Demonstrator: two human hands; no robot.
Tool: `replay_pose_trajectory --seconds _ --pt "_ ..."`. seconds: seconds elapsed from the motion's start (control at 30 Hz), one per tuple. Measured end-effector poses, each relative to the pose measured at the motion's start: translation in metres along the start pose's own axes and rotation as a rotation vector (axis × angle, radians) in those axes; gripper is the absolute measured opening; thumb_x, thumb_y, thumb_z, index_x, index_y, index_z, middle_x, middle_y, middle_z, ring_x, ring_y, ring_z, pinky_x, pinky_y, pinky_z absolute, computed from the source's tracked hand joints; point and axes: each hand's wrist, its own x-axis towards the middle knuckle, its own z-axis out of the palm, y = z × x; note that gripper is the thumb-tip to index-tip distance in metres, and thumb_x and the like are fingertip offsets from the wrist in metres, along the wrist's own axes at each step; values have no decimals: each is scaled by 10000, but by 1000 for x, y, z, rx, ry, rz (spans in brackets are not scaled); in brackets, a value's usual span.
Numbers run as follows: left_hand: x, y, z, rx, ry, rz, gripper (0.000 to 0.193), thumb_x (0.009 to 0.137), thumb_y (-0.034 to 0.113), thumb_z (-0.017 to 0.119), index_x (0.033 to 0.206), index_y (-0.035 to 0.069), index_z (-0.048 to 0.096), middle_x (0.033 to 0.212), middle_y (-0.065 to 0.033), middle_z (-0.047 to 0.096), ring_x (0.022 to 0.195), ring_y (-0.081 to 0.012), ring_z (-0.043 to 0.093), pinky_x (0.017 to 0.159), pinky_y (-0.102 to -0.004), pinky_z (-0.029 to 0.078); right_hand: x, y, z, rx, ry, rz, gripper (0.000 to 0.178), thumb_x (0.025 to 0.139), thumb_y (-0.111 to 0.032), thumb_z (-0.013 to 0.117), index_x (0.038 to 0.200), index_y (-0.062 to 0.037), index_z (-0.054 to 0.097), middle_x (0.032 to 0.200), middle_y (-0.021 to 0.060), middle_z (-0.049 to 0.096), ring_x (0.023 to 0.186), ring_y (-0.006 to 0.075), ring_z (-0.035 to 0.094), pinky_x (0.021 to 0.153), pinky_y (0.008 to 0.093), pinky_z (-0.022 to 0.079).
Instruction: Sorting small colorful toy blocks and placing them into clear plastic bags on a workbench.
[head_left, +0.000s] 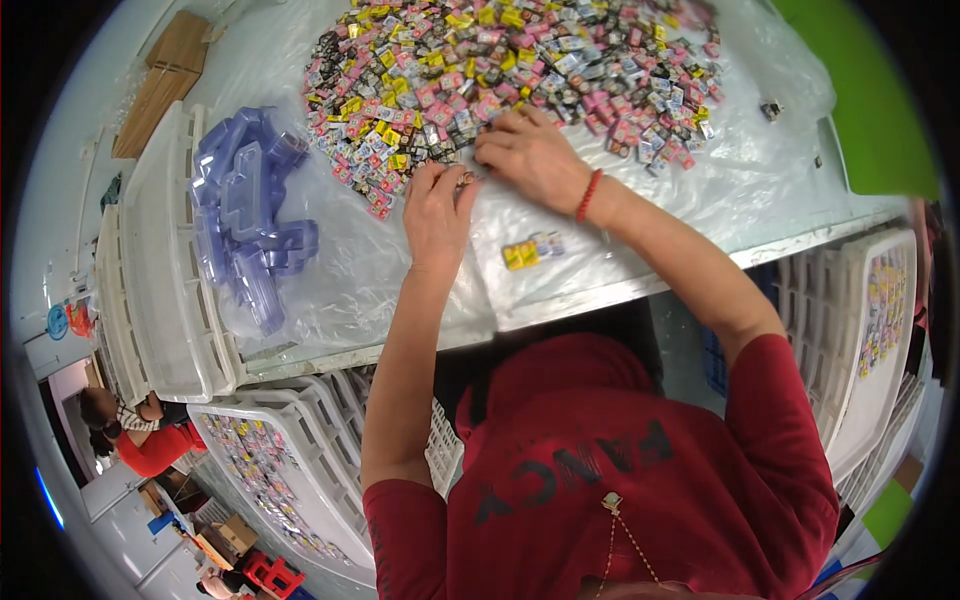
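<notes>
A person in a red shirt [640, 510] is working at a table [365, 290] covered in clear plastic, seen from above. At 12 o'clock, a wide heap of small blocks [440, 90] is lying loose, mixing pink, yellow, white and black. The left hand [435, 215], at 11 o'clock, is resting at the heap's near edge, its thumb and fingertips pinching a small piece [466, 179] too blurred to identify. The right hand [535, 160], between 12 and 1 o'clock, is reaching into the heap with bent fingers; whether it is gripping anything, I cannot tell. A red bracelet [589, 195] is circling that wrist.

Just right of centre, a few yellow and white blocks [521, 254] are lying apart from the heap. At 10 o'clock, see-through blue plastic trays [245, 190] are lying jumbled, with white crates [165, 290] standing beside them at 9 o'clock. At 2 o'clock, a green sheet [865, 110] is covering the table's corner.
</notes>
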Motion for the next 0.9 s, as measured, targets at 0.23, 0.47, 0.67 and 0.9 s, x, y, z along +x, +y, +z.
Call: replay_pose_trajectory --seconds 0.23,0.47,0.67,0.9 --pt "-2 0 0 -98 -14 -71 229 772 142 723 960 23 670 983 -117 639 966 -292 593 844 -378 462 -5 7 0 33 12 -20 149 779 -157 642 914 -94 639 995 6 653 1028 210 552 1015 422 350" --pt "-7 4 1 -65 24 -70 316 770 169 731 1052 53 649 1013 -114 649 989 -289 593 867 -381 459 -41 -7 -35 148 159 153 252 692 -153 774 889 -113 622 958 3 655 978 214 582 956 422 373" --pt "-12 2 1 -90 -19 -83 358 762 132 733 1089 47 613 1025 -126 633 981 -304 573 846 -391 461 -70 -11 -58 161 171 242 258 700 -150 783 899 -110 623 955 13 651 957 228 584 942 422 384" --pt "-18 7 3 -123 -18 -127 346 801 182 712 1116 80 611 1058 -103 638 1026 -270 582 894 -367 451 -97 -28 -69 190 165 324 255 709 -142 782 904 -103 623 965 23 650 965 232 593 957 424 381"
